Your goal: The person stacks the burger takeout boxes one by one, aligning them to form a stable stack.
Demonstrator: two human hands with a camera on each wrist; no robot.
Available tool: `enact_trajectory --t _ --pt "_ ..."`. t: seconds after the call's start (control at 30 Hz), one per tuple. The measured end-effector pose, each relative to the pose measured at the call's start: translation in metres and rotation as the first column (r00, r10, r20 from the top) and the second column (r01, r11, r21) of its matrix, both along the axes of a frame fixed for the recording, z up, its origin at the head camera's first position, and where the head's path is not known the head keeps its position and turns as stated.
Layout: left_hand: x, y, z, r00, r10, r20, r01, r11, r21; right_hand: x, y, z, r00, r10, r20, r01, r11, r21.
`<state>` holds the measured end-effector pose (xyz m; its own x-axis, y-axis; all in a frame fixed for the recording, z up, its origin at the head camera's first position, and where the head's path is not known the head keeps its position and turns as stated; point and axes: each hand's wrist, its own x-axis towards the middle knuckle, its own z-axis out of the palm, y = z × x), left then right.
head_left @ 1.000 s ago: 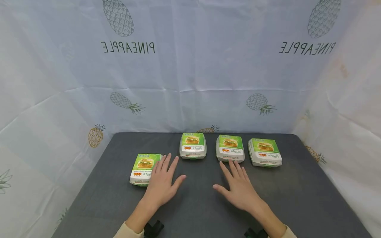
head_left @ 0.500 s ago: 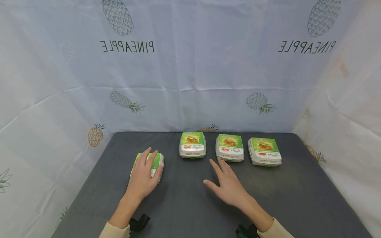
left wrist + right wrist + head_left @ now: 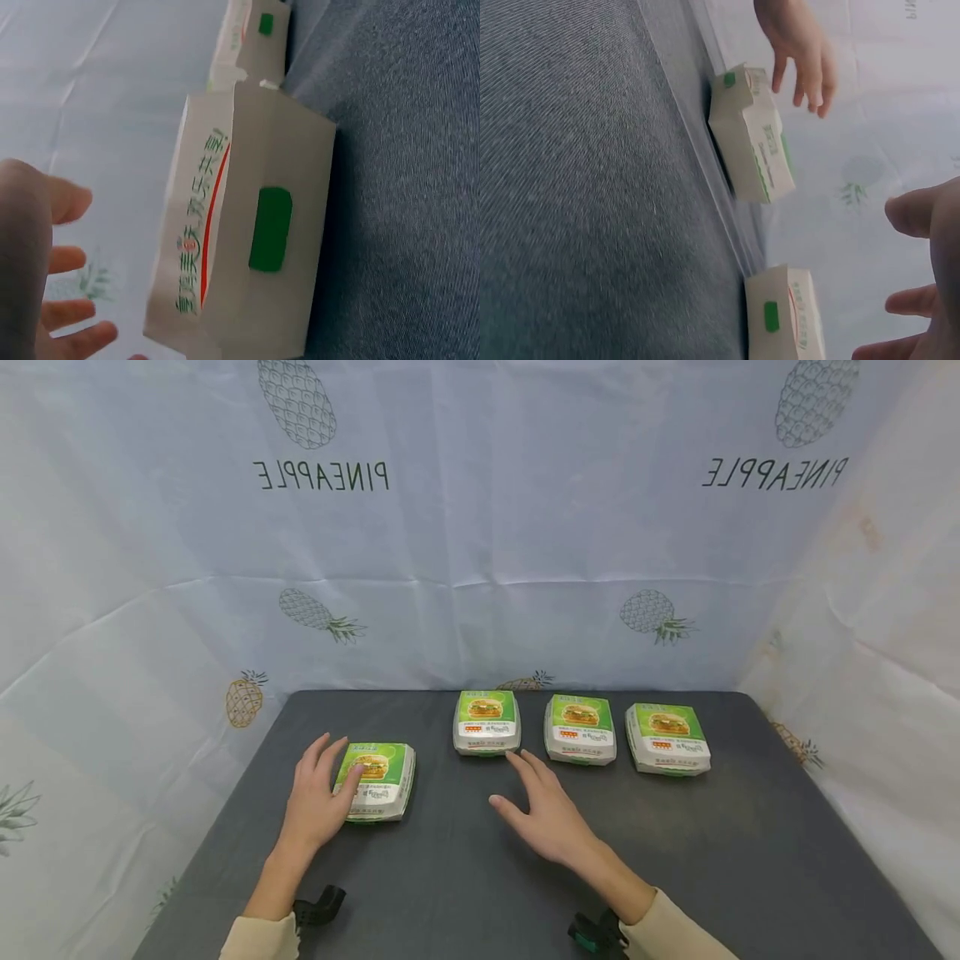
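Four-cornered white-and-green burger boxes lie closed on the dark table, several in all. My left hand (image 3: pixel 313 802) hovers with spread fingers at the left side of the leftmost burger box (image 3: pixel 382 789), its thumb overlapping the lid in the head view. In the left wrist view, those fingers (image 3: pixel 71 259) show apart from the box's printed side (image 3: pixel 262 225). My right hand (image 3: pixel 551 822), fingers extended and holding nothing, is in front of the second burger box (image 3: pixel 486 727). The right wrist view shows its thumb (image 3: pixel 911 214) and the leftmost box (image 3: pixel 754 146) below my left hand.
Two more burger boxes, the third (image 3: pixel 580 735) and the rightmost (image 3: pixel 667 743), stand along the back of the dark table (image 3: pixel 450 885). A white pineapple-print cloth (image 3: pixel 480 527) hangs behind and at both sides. Black straps (image 3: pixel 318 906) sit at both wrists.
My left hand has moved left across the leftmost box, from its right side to its left. My right hand has also shifted left, from the third box toward the second. The boxes stay put.
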<state>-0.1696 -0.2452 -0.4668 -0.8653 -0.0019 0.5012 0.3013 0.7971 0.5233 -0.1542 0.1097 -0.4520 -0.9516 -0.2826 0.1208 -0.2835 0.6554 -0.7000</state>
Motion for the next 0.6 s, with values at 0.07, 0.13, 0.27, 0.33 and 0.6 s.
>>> enact_trajectory --t 0.07,0.13,0.27,0.33,0.6 --pt "0.000 -0.006 -0.001 0.996 -0.008 0.084 0.005 0.999 0.036 -0.002 -0.005 -0.002 1.000 0.001 -0.013 -0.001 1.000 -0.018" --pt "0.000 -0.011 -0.002 0.984 -0.027 0.178 0.015 0.998 0.066 -0.004 -0.010 -0.003 1.000 -0.001 -0.023 0.000 0.999 -0.036" --pt "-0.001 -0.022 -0.002 0.928 -0.107 0.357 0.045 0.983 0.176 -0.007 -0.019 -0.008 1.000 0.007 -0.027 -0.009 0.997 -0.083" --pt "0.000 -0.028 -0.003 0.891 -0.147 0.429 0.049 0.971 0.233 -0.009 -0.024 -0.010 0.999 0.020 -0.026 -0.022 0.994 -0.106" --pt "-0.003 -0.039 -0.007 0.816 -0.234 0.528 0.063 0.945 0.322 -0.016 -0.039 -0.015 0.998 0.065 0.011 -0.062 0.981 -0.182"
